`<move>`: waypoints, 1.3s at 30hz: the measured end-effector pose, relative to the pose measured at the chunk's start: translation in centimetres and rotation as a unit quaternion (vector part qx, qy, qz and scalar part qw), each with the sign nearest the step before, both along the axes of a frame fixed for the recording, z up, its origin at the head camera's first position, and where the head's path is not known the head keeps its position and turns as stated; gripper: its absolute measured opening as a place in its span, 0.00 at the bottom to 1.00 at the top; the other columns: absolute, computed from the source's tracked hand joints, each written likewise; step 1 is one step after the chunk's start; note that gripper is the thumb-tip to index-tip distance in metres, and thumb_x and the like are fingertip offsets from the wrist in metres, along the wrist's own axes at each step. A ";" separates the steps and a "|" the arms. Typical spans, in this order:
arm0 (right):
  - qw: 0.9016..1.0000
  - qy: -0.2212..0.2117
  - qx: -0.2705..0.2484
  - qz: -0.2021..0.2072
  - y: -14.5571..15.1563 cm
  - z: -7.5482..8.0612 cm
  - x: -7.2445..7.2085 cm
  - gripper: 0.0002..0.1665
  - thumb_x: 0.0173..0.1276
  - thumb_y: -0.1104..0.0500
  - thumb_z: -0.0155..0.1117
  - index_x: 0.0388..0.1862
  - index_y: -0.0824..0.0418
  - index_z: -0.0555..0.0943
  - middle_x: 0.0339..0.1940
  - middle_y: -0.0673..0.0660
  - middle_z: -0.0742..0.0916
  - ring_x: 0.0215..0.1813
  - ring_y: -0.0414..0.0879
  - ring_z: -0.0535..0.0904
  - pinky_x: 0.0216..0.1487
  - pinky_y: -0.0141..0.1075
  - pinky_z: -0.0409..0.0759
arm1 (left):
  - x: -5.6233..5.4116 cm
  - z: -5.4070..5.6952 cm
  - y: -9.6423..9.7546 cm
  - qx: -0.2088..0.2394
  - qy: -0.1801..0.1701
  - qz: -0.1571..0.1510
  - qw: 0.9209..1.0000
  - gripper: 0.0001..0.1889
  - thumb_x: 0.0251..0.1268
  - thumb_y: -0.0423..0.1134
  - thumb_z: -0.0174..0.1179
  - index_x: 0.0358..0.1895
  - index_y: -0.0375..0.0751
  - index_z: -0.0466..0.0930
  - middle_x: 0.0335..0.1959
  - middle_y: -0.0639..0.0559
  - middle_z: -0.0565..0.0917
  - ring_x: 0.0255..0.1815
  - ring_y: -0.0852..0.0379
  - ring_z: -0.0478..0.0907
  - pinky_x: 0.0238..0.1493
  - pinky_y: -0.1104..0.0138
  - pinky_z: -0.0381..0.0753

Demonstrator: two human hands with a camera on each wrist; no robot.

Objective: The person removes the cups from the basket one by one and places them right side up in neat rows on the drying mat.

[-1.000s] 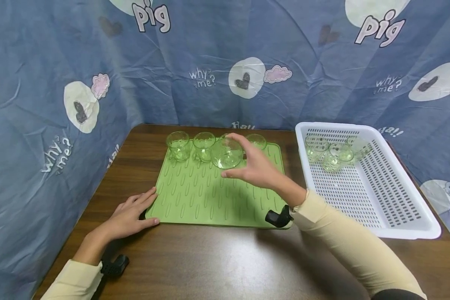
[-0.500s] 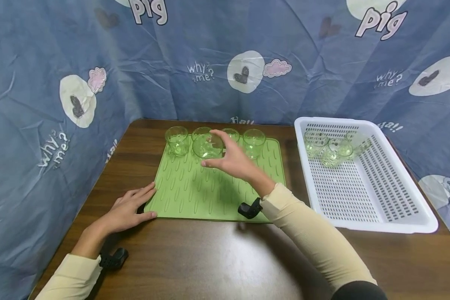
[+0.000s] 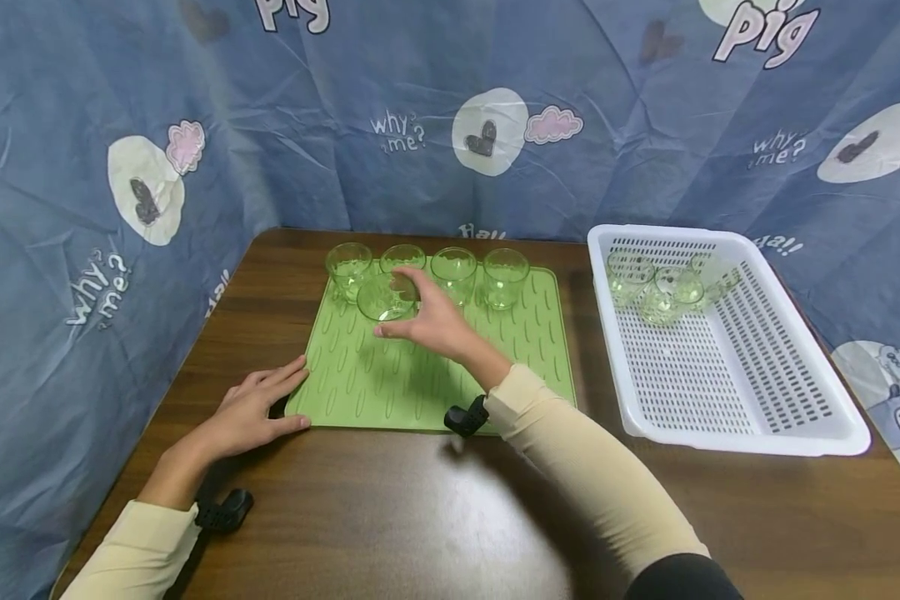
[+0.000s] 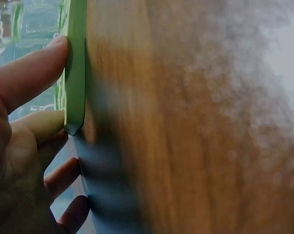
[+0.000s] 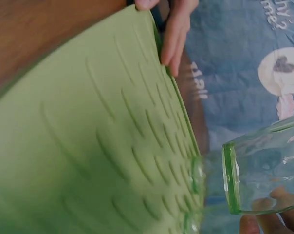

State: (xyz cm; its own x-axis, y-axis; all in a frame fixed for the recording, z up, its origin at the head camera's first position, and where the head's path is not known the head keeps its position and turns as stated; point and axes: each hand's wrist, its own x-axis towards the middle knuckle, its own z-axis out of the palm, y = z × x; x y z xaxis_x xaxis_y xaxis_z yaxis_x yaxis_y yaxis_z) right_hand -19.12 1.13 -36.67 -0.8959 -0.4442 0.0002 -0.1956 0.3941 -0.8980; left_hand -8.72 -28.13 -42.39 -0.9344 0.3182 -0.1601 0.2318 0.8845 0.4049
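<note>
My right hand (image 3: 442, 325) grips a clear green-tinted glass cup (image 3: 377, 303) over the back left part of the green drying mat (image 3: 390, 387). Thumb and fingers hold it from the right side. In the right wrist view the same cup (image 5: 264, 165) shows its thick base, tilted sideways in that picture, with fingertips behind it. Along the mat's back edge several similar cups (image 3: 506, 279) stand upright in a row. My left hand (image 3: 253, 412) rests at the mat's front left corner, fingers extended. In the left wrist view its thumb (image 4: 45, 63) touches the mat's edge (image 4: 76, 73).
At the right stands a white perforated plastic basket (image 3: 697, 392) with several more glass cups (image 3: 658, 307) at its back left. The brown wooden table (image 3: 390, 508) lies under everything. A blue printed cloth (image 3: 285, 150) hangs behind and to the left.
My right hand has carried the cup leftward, from in front of the third cup to near the two leftmost ones. The left hand stays at the mat's corner; the head view has tilted slightly down.
</note>
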 end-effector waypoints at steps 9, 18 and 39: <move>0.997 -0.045 -0.054 0.017 -3.3 -2.3 0.8 0.57 0.51 0.59 0.81 0.77 0.45 0.61 0.73 0.55 0.74 0.71 0.55 0.73 0.70 0.54 0.70 | -0.1 -0.2 -0.1 -0.003 0.003 0.005 1.000 0.42 0.64 0.56 0.64 0.76 0.38 0.61 0.80 0.44 0.57 0.72 0.32 0.59 0.59 0.36 0.59; 0.997 -0.067 -0.047 0.011 -4.9 -3.9 1.3 0.57 0.53 0.54 0.80 0.78 0.50 0.58 0.71 0.54 0.77 0.71 0.52 0.72 0.72 0.50 0.69 | -0.1 -0.2 0.1 0.000 -0.001 0.007 1.000 0.42 0.64 0.56 0.64 0.76 0.38 0.61 0.81 0.44 0.57 0.73 0.32 0.58 0.59 0.36 0.59; 0.991 -0.076 -0.051 0.098 -6.7 -4.9 1.9 0.58 0.53 0.57 0.80 0.79 0.45 0.58 0.72 0.55 0.76 0.68 0.51 0.76 0.68 0.45 0.73 | -0.2 0.2 0.4 -0.004 -0.021 0.018 1.000 0.42 0.65 0.55 0.64 0.76 0.36 0.61 0.78 0.34 0.58 0.72 0.30 0.57 0.60 0.31 0.56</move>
State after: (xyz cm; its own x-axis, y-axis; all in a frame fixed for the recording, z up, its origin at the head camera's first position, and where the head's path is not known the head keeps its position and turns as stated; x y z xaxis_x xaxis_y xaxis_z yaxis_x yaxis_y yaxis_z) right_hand -17.22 -5.54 -41.62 -0.7860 -0.6139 -0.0734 -0.1193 0.2671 -0.9563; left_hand -8.96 -27.70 -42.16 -0.9376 0.2830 -0.2020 0.1828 0.8955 0.4058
